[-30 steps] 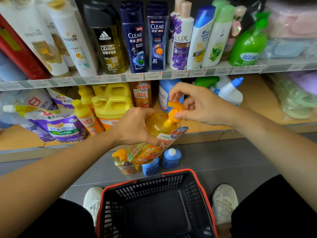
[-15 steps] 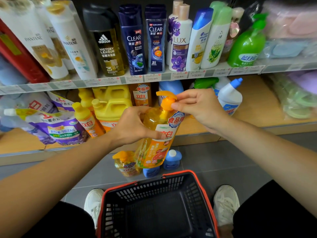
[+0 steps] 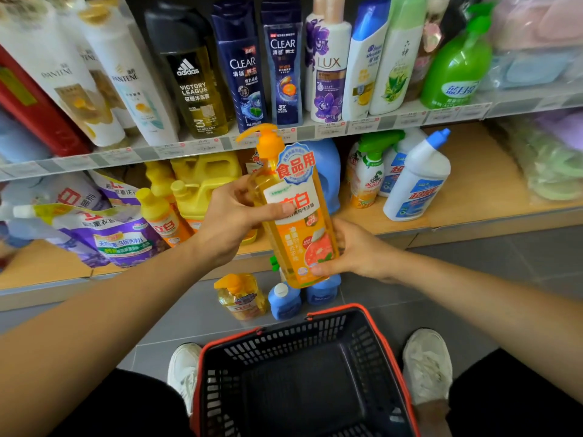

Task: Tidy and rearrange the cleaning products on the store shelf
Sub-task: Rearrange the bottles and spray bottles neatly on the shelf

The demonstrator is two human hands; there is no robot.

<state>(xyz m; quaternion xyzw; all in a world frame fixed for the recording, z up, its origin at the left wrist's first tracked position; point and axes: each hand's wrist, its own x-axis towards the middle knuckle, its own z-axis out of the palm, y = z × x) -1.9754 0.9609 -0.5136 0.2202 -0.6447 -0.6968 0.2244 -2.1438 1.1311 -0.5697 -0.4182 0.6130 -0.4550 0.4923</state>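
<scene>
Left hand (image 3: pixel 232 222) wraps the orange pump dish-soap bottle (image 3: pixel 299 228) up top, right hand (image 3: pixel 356 250) cups its base, holding it upright and label-out in mid-air before the lower shelf (image 3: pixel 492 197) front edge, probably to slot it in.

Center frame: a pump bottle (image 3: pixel 293 216), held between left hand (image 3: pixel 227 222) and right hand (image 3: pixel 356 250), before 2 shelves (image 3: pixel 394 121). Below it, small bottles (image 3: pixel 284 302) stand on the floor (image 3: pixel 473 279), behind the basket (image 3: pixel 299 339) at bottom center, shoes (image 3: pixel 427 364) either side.
</scene>
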